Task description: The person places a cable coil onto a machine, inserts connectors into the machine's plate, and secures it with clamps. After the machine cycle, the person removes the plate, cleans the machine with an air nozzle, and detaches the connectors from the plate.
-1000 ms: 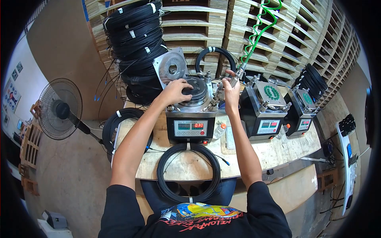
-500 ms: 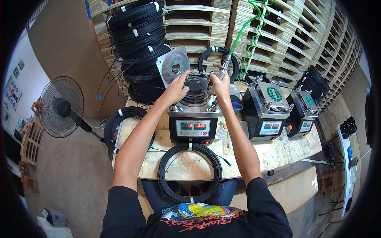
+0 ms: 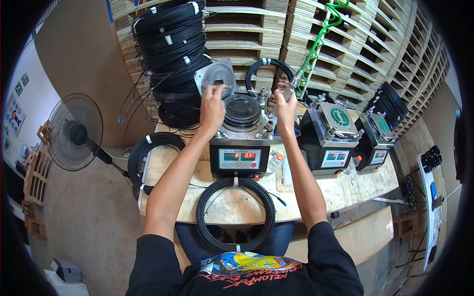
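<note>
My right hand is wrapped round an air blow gun, which a green coiled hose feeds from above. Below and left of it is the round dark platen of a polishing machine with a lit red display. My left hand is raised at the platen's left side, fingertips pinched together in front of a square metal plate with a round hole. Whatever lies in that pinch is too thin to make out. The plate leans upright behind the machine.
Two similar machines with green-dotted tops stand to the right. A cable coil overhangs the table's front edge, and tall stacked coils rise at back left. A small bottle stands beside the machine. A fan is far left.
My left hand has moved left off the platen, leaving its surface in view. My right hand has shifted right and slightly down with the blow gun, and the hose has swung right.
</note>
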Available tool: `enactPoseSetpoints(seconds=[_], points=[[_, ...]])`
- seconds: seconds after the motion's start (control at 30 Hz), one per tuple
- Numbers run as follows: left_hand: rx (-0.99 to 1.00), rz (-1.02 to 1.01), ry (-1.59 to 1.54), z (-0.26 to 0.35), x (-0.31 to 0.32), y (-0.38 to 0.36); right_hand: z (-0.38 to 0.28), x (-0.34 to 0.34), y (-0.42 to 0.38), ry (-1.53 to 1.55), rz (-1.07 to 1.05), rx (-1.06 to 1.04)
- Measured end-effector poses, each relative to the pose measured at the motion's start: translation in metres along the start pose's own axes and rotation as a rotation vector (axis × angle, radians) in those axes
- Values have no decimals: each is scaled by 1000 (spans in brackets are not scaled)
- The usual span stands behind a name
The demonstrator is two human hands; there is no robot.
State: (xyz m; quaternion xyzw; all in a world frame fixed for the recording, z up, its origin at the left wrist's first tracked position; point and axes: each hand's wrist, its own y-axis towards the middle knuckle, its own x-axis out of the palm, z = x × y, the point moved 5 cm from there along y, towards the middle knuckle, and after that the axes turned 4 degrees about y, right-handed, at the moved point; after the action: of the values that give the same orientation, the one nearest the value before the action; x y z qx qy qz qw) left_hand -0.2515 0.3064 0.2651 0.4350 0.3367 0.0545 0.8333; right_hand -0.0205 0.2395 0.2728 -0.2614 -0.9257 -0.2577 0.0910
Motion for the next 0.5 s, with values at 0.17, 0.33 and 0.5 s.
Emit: enactPoseSetpoints(seconds=[0.17, 0.33, 0.5], points=[[-147, 162, 225, 2, -11, -7, -11, -62, 33, -200, -2, -99], [-191, 358, 210, -1, -14, -13, -60, -134, 93, -869, 141, -232], [-285, 298, 93, -12, -6, -16, -72, -202, 164, -1095, 176, -50]])
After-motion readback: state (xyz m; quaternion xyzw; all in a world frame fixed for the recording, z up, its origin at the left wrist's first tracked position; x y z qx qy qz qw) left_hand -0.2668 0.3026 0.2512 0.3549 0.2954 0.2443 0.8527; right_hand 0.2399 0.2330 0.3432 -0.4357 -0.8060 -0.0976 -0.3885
